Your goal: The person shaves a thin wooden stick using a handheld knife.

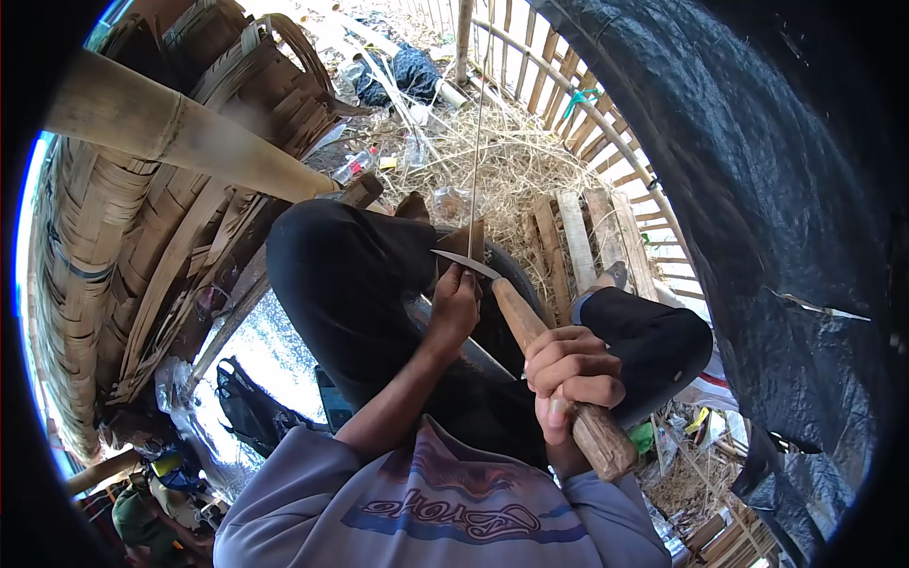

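My right hand (573, 374) is wrapped around the long, thick wooden handle of a knife (519, 314). The short pointed blade (469, 263) lies across a thin bamboo strip (478, 142), which runs up and away from me. Just below the blade, my left hand (455, 308) pinches the strip between thumb and fingers. The strip's near end is hidden by that hand. Beneath the blade, a brown piece of material (461, 243) rests by my bent knee in dark trousers (327, 275).
A thick bamboo pole (189, 142) and woven bamboo panels (114, 275) stand at left. Black plastic sheeting (757, 189) hangs at right beside a slatted bamboo fence (568, 85). Straw (511, 151), wooden planks (576, 227) and a plastic bottle (355, 166) lie ahead.
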